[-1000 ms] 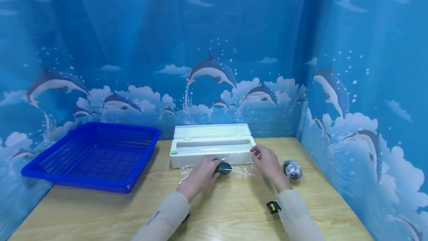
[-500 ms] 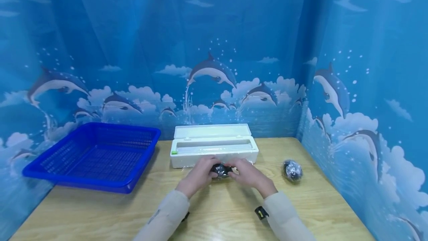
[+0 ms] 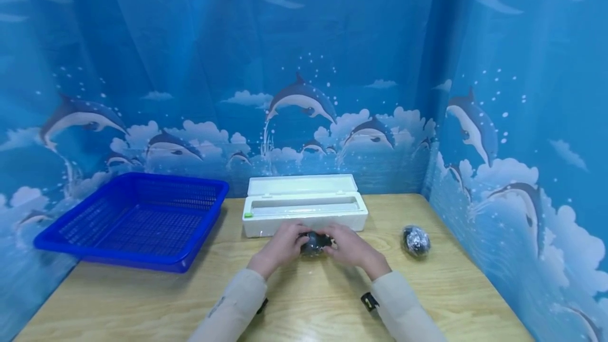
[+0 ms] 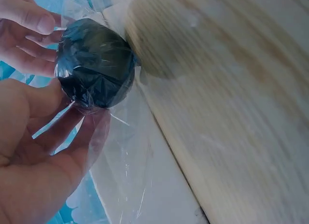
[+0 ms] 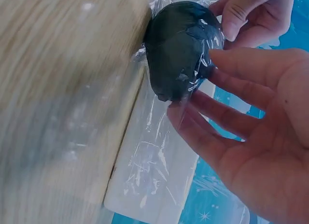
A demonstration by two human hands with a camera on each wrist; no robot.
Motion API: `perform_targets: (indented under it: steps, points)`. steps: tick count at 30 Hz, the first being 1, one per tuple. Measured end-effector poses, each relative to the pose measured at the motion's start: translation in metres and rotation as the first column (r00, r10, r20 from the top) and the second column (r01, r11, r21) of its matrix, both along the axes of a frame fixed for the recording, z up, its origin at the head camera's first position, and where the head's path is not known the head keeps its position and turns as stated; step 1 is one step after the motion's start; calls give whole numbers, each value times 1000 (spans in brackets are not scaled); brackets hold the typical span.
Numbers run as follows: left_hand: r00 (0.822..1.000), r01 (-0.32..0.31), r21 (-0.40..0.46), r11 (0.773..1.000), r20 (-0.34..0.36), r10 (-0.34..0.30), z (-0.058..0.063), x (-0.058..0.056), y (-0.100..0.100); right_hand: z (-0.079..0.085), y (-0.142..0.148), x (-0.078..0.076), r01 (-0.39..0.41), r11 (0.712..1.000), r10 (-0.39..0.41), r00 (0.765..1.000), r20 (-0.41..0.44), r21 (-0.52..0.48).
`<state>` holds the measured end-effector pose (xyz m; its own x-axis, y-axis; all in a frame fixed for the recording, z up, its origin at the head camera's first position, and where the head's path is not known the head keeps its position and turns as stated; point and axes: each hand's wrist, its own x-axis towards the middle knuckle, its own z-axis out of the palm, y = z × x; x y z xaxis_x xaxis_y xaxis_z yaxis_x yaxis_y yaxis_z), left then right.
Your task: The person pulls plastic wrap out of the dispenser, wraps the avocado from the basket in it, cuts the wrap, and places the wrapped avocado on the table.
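Your left hand [image 3: 280, 247] and right hand [image 3: 349, 247], fingers curved, grip the dark object [image 3: 313, 245]; you seem mid-wrap, so next probably fold the loose film [image 5: 159, 154] around it.

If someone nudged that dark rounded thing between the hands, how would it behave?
The dark rounded thing would probably roll, perhaps unevenly, as one end tapers. Its glossy clear film suggests a slippery grip, and the loose part trailing off might drag.
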<state>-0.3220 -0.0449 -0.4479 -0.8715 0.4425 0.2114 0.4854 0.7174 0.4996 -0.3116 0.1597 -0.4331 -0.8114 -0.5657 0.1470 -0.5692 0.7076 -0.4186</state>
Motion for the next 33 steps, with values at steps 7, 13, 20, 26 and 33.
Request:
perform_targets:
  steps: [7,13,20,26,33]
  points:
    - [997,-60,87,994,61,54,1,0,4,-10,-1,-2,36,999,-37,999,38,19]
    - [994,-70,86,994,86,62,4,-2,2,-10,-3,-4,35,999,-36,998,59,11]
    - [984,-88,52,995,158,79,11,-2,1,-3,-7,-5,57,998,-59,995,85,24]
    - [970,-139,70,988,213,122,15,-3,4,-3,-13,-10,72,997,-70,995,76,-26]
    - [958,-143,107,984,266,110,19,-7,1,-4,-14,-13,140,989,-132,982,133,-55]
